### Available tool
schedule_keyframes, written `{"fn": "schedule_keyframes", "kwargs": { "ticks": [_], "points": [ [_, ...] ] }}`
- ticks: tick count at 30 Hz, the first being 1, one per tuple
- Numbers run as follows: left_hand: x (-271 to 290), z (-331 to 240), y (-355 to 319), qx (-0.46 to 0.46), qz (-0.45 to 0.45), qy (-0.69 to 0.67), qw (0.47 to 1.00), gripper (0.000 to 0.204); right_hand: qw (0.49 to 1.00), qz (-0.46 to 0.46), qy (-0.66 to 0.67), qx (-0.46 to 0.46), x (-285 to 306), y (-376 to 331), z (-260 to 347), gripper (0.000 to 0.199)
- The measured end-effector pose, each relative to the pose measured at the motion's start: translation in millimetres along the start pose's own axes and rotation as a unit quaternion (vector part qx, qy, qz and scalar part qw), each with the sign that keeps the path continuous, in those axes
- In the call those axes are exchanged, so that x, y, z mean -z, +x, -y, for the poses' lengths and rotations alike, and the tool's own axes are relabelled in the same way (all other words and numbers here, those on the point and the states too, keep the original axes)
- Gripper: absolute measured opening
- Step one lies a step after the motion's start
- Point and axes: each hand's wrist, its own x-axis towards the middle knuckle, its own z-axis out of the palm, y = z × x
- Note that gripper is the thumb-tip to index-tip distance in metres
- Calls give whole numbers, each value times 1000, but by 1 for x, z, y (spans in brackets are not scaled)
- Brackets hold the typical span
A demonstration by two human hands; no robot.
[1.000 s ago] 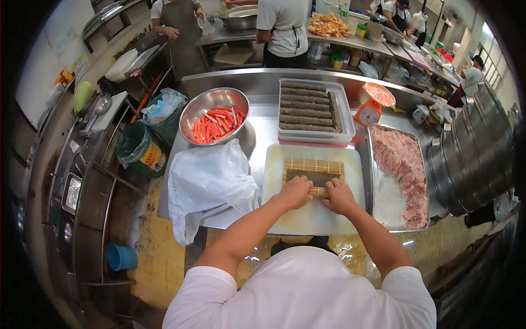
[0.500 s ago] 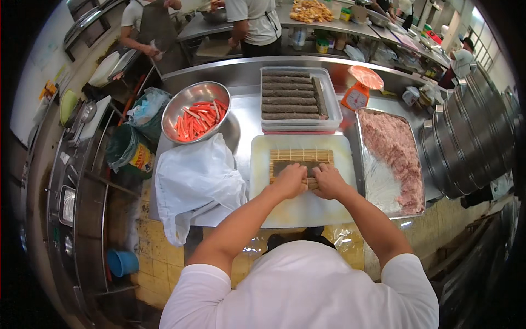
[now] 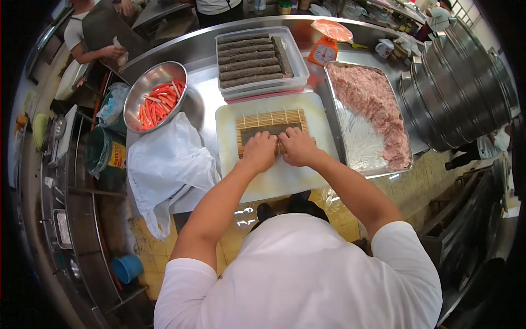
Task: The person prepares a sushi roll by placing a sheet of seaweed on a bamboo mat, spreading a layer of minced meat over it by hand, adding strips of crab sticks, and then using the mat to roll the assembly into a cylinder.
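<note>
A bamboo rolling mat (image 3: pixel 271 119) lies on a white cutting board (image 3: pixel 230 123) in front of me, its far part flat. On the mat rests a dark sheet, likely nori (image 3: pixel 255 131); its near part is covered by my fingers. My left hand (image 3: pixel 259 152) and my right hand (image 3: pixel 297 147) sit side by side, fingers curled over the mat's near, folded-up part. What is wrapped inside is hidden. Just beyond the board, a clear plastic container (image 3: pixel 257 82) holds several dark rolls (image 3: pixel 249 63).
A steel bowl of red-and-white crab sticks (image 3: pixel 160 104) and a white plastic bag (image 3: pixel 170 162) are at left. At right are a tray of minced meat (image 3: pixel 378 104) and stacked steel steamers (image 3: pixel 455 88). An orange scale (image 3: pixel 323 50) stands behind. A co-worker's hand (image 3: pixel 113 52) shows far left.
The whole view has shifted, so the table appears further up and to the left. Both hands stay on the mat's near part, with only slight movement of the fingers.
</note>
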Motion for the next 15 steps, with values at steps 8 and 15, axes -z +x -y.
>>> {"fn": "schedule_keyframes", "kwargs": {
  "ticks": [8, 15],
  "points": [
    [19, -8, 5, 23, -61, -59, 996, 36, 998, 59, -5, 5, -3, 16, -18, 52],
    [28, 7, 12, 68, 60, -204, 975, 32, 1000, -5, 29, 10, -5, 7, -1, 47]
  ]
}}
